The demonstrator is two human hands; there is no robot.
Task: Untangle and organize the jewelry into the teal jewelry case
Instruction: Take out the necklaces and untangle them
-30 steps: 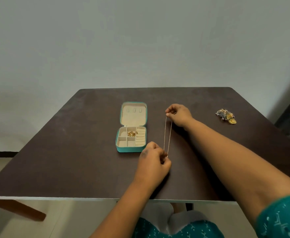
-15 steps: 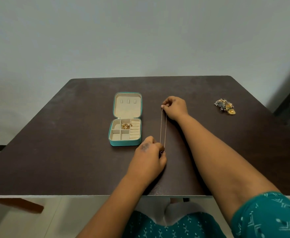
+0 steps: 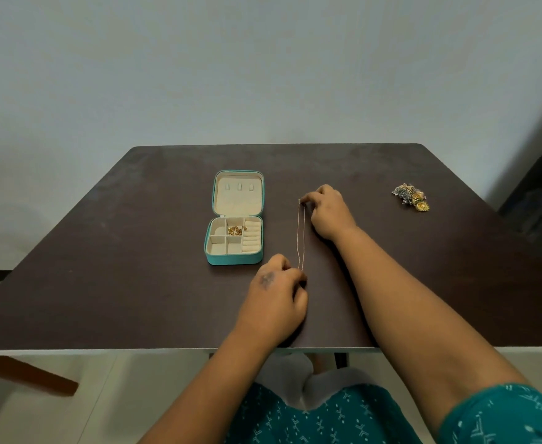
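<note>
A thin gold chain lies stretched in a long narrow loop on the dark table. My right hand pinches its far end. My left hand pinches its near end, close to the table's front edge. The teal jewelry case lies open just left of the chain, its lid flat behind it. A small gold piece sits in one upper compartment of its cream tray. A tangled pile of gold and grey jewelry rests at the far right of the table.
A pale wall stands behind the table. A dark opening shows at the right edge. Below the front edge of the table I see my teal patterned clothing and a wooden table leg at the lower left.
The view has shifted slightly. Both hands keep their pinch on the chain's ends, and it stays stretched on the table beside the case.
</note>
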